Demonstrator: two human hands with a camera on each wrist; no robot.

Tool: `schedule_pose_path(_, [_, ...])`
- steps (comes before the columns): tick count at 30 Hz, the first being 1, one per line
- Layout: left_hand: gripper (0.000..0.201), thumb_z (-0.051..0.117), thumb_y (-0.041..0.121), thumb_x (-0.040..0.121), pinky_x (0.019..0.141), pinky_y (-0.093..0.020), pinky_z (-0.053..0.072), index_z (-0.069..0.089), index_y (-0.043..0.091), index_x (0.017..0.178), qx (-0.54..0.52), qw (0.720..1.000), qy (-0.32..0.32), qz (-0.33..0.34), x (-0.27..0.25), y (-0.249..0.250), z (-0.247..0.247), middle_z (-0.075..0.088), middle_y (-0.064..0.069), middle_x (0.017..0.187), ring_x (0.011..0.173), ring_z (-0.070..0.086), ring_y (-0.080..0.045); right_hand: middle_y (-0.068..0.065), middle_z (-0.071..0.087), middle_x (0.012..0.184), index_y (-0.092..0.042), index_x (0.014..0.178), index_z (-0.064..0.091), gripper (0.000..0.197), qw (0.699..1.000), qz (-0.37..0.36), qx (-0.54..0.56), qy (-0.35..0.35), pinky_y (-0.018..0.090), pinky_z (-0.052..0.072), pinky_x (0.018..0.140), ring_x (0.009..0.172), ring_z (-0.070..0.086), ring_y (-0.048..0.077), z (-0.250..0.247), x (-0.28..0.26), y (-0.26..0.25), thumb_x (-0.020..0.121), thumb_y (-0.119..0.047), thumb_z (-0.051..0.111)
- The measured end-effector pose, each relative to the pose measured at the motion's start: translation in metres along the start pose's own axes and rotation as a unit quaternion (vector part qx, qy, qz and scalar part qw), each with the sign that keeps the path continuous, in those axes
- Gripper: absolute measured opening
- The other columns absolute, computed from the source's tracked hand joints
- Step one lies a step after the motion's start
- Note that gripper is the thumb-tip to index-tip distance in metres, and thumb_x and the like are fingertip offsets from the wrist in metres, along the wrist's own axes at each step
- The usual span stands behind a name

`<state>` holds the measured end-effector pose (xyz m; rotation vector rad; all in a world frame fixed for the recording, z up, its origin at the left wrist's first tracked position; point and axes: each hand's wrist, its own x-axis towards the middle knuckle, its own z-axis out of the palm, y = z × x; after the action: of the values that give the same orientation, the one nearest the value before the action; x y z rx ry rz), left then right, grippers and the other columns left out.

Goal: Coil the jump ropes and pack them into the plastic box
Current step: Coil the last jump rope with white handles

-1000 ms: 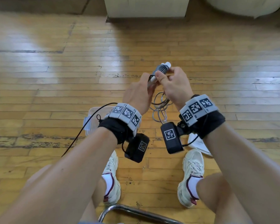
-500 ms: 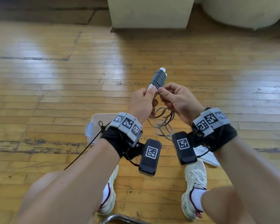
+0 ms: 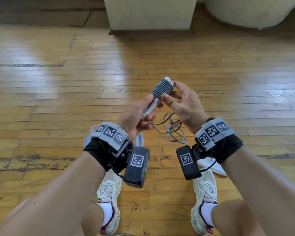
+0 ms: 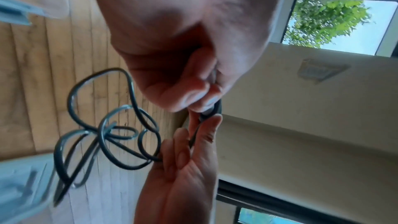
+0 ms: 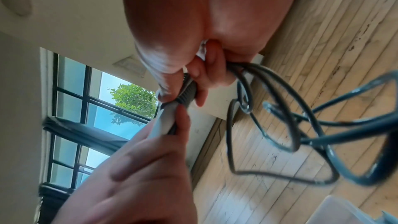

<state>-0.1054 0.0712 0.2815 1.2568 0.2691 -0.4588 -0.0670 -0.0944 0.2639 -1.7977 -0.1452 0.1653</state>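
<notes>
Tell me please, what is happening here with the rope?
A seated person is coiling a jump rope. The left hand grips the lower, white part of the handles, and the right hand holds their ribbed grey end. The loose grey cord hangs in tangled loops below the hands. The plastic box stands on the wooden floor, mostly hidden behind the left wrist.

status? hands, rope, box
Left hand grips the jump rope handles low; right hand pinches the wound end. Loose rope loops hang free. Plastic box mostly hidden behind left wrist.
</notes>
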Motion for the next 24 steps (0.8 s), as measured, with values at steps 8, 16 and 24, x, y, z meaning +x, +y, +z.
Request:
schedule_pose_path(8, [0.049,0.073,0.035,0.087,0.067,-0.035,0.047,0.05,0.018,0.126,0.593,0.757,0.164,0.221,0.006,-0.017,-0.016,0.064,0.003,0.099,0.08,0.06,-0.023,0.002,0.072,0.088,-0.016,0.14,0.046,0.053,0.995,0.026,-0.055,0.077,0.018,0.047,0.053,0.055,0.057,-0.002,0.027,-0.002,0.003,0.094,-0.029,0.07])
schedule_pose_path(16, [0.039,0.045,0.048,0.102,0.054,-0.038,0.05,0.046,0.013,0.119,0.601,0.72,0.191,0.29,0.01,-0.024,-0.024,0.062,-0.002,0.073,0.058,0.06,-0.028,0.002,0.072,0.086,-0.015,0.143,0.042,0.056,0.996,0.028,-0.062,0.064,0.022,0.048,0.055,0.062,0.062,0.008,0.034,-0.001,-0.003,0.096,-0.033,0.067])
schedule_pose_path(24, [0.035,0.047,0.044,0.103,0.051,-0.03,0.032,0.055,0.011,0.108,0.474,0.83,0.19,0.224,0.02,-0.019,-0.021,0.054,0.003,0.068,0.055,0.046,-0.015,0.004,0.066,0.086,-0.015,0.142,0.033,0.051,0.995,0.067,0.068,0.016,0.028,0.044,0.054,0.058,0.051,0.014,0.029,-0.001,-0.006,0.1,-0.017,0.061])
